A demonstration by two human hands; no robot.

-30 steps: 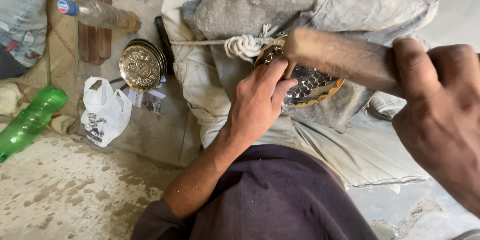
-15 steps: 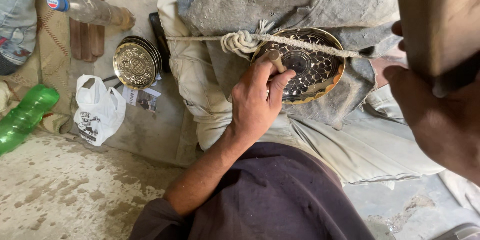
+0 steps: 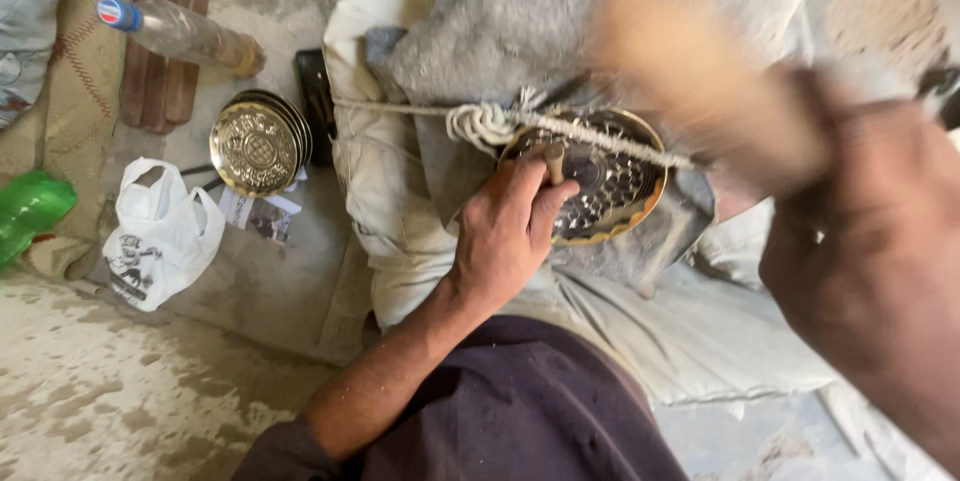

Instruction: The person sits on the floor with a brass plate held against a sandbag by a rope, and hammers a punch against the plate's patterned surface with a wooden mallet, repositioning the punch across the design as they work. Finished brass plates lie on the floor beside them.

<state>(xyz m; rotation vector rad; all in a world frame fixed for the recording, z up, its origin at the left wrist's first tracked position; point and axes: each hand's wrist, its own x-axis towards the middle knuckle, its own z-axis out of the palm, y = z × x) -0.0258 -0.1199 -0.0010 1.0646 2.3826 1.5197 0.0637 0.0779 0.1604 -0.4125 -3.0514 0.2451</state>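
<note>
Fingers (image 3: 535, 203) of the left hand (image 3: 505, 231) are curled together around a thin punch-like tool (image 3: 553, 163), pinching its shaft so that only the blunt top end sticks up past the knuckles. That tool stands on the near-left part of a round embossed brass plate (image 3: 610, 186), which lies just right of centre in the frame, its patterned face showing beyond the fingertips. A cord (image 3: 590, 136) runs across the plate's upper edge, tied off in a thick knot (image 3: 480, 123) just above the hand, over grey cloth (image 3: 520, 11).

At the right edge, the right hand (image 3: 860, 231) is closed around the handle of a wooden mallet (image 3: 690, 61), whose head is a pale blur in the upper right, up off the plate and well apart from the punch.

Over at the left, a stack of similar brass plates (image 3: 255, 146) sits on the ground, with a white plastic bag (image 3: 160, 236) below it, a clear plastic bottle (image 3: 175, 31) in the upper left and a green bottle (image 3: 30, 211) at the left edge.
</note>
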